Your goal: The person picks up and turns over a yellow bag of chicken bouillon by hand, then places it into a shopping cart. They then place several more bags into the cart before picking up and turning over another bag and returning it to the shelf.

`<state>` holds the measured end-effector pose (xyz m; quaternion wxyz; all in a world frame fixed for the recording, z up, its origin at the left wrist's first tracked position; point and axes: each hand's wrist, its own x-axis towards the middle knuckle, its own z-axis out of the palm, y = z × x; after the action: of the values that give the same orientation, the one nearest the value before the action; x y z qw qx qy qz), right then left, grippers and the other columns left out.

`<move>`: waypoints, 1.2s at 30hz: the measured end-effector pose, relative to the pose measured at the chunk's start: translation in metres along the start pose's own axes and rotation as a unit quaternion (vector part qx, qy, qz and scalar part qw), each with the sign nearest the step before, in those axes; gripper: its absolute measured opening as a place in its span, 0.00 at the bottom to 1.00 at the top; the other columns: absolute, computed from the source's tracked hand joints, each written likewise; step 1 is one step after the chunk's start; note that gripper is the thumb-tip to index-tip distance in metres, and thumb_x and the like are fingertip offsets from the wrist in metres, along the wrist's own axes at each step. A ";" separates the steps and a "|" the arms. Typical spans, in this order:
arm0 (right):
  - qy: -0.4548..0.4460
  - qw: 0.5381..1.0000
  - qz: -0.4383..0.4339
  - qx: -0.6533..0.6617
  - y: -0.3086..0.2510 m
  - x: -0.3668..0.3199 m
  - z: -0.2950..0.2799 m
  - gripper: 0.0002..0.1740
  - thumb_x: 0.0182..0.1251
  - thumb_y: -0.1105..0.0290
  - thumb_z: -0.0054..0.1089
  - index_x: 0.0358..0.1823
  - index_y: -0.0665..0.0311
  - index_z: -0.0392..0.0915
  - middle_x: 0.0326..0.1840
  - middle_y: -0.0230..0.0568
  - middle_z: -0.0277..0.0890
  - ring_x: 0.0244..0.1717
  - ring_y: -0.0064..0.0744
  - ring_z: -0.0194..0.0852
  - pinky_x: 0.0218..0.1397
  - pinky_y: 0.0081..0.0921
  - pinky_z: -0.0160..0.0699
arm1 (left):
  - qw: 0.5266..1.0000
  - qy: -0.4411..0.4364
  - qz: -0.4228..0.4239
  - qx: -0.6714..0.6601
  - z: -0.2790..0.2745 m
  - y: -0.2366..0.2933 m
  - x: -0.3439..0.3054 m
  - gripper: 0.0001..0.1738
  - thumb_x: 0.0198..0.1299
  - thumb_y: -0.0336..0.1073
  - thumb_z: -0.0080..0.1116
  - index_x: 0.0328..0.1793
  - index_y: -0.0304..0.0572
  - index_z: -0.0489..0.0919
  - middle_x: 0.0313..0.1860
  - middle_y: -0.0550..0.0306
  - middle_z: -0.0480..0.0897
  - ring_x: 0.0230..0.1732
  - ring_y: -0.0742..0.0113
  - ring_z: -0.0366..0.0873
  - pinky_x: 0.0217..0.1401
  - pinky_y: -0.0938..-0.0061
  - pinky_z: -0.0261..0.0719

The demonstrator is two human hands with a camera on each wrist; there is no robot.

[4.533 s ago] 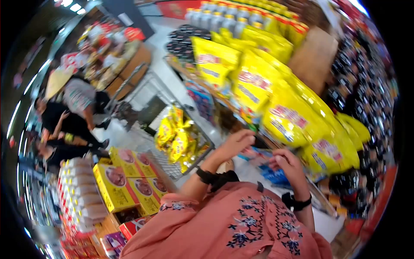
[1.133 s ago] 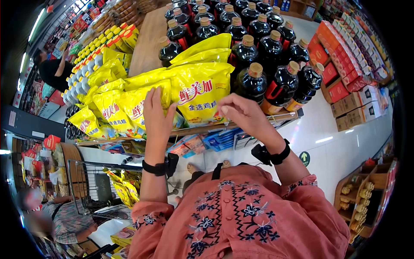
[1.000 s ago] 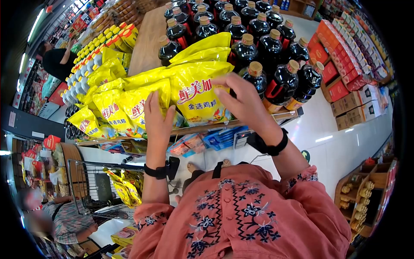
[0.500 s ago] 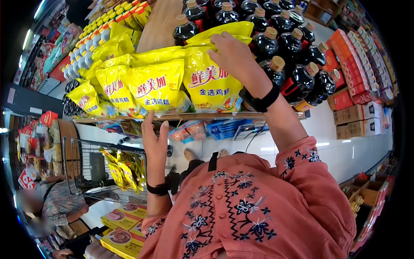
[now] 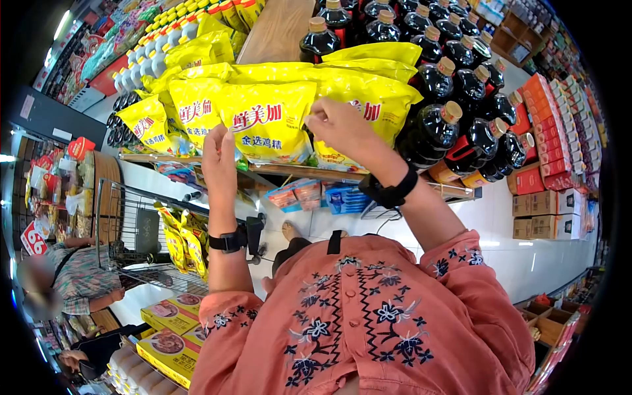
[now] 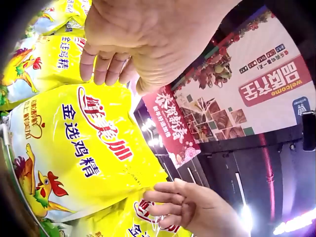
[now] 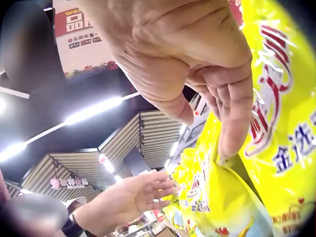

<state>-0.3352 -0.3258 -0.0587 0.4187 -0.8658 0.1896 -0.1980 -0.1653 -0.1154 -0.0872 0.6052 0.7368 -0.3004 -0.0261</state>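
A large yellow bag of chicken bouillon [image 5: 263, 125] stands upright at the front of a row of the same bags on a wooden display table. My left hand [image 5: 220, 158] is at its lower left side, palm turned inward and fingers loosely bent. At its right edge is my right hand [image 5: 345, 128], fingers bent towards the bag. The right wrist view shows the thumb apart from the fingers [image 7: 237, 108], whose tips reach the yellow plastic. Behind the right hand stands another bouillon bag [image 5: 388, 112], partly covered by that hand.
Dark big-capped bottles [image 5: 431, 135] crowd the table's right side; grey bottles with yellow caps [image 5: 148, 62] stand at the left. A wire shopping cart [image 5: 131, 217] with yellow bags is at my left, near another person [image 5: 89, 276]. Blue packets [image 5: 347, 199] sit below the table edge.
I have turned to face the bags. My right hand reached up to the rear bag's top, then came down to the front bag's right edge. My left hand dipped, then rose to its left side.
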 end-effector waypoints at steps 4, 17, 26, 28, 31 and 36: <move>0.003 0.960 0.124 0.249 0.005 0.002 0.018 0.19 0.71 0.61 0.59 0.47 0.74 0.74 0.37 0.47 0.81 0.33 0.33 0.86 0.31 0.25 0.84 | 0.999 -0.018 -0.037 0.010 0.003 -0.018 -0.024 0.19 0.72 0.38 0.57 0.61 0.30 0.76 0.55 0.52 0.81 0.55 0.68 0.75 0.62 0.73 0.72; -0.018 0.929 0.117 0.351 0.001 -0.004 0.051 0.20 0.70 0.59 0.63 0.48 0.72 0.78 0.32 0.37 0.80 0.20 0.20 0.75 0.23 0.19 0.74 | 0.985 -0.060 -0.150 -0.068 -0.009 -0.055 -0.078 0.19 0.73 0.39 0.57 0.62 0.32 0.75 0.52 0.57 0.79 0.51 0.72 0.74 0.58 0.76 0.73; -0.019 0.958 0.074 0.276 -0.006 -0.011 0.058 0.23 0.73 0.55 0.57 0.46 0.73 0.81 0.23 0.35 0.77 0.16 0.20 0.70 0.21 0.22 0.70 | 0.979 -0.083 -0.164 -0.084 0.001 -0.046 -0.075 0.20 0.73 0.40 0.56 0.62 0.33 0.75 0.52 0.55 0.80 0.52 0.71 0.75 0.58 0.75 0.73; -0.019 0.959 0.088 0.270 -0.005 -0.010 0.057 0.24 0.74 0.53 0.56 0.48 0.73 0.80 0.23 0.36 0.77 0.15 0.21 0.71 0.21 0.22 0.70 | 0.978 -0.079 -0.174 -0.082 0.001 -0.044 -0.075 0.20 0.73 0.40 0.56 0.62 0.33 0.75 0.52 0.54 0.80 0.52 0.70 0.75 0.58 0.75 0.73; -0.019 0.957 0.102 0.272 -0.001 -0.004 0.055 0.25 0.75 0.53 0.55 0.49 0.73 0.80 0.25 0.37 0.79 0.15 0.21 0.72 0.20 0.21 0.71 | 0.984 -0.081 -0.147 -0.066 -0.002 -0.055 -0.077 0.20 0.73 0.42 0.55 0.61 0.34 0.75 0.48 0.59 0.80 0.47 0.73 0.75 0.52 0.77 0.74; -0.031 0.958 0.107 0.266 -0.001 0.003 0.051 0.24 0.76 0.54 0.55 0.50 0.74 0.79 0.29 0.37 0.81 0.16 0.21 0.73 0.21 0.19 0.73 | 0.983 -0.069 -0.162 -0.052 -0.007 -0.048 -0.081 0.22 0.74 0.42 0.55 0.64 0.33 0.74 0.51 0.55 0.82 0.50 0.71 0.77 0.52 0.76 0.75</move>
<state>-0.3067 -0.2933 -0.0861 0.6582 -0.7036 0.2083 -0.1684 -0.2089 -0.0666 -0.1547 0.6085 0.7394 -0.2164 -0.1902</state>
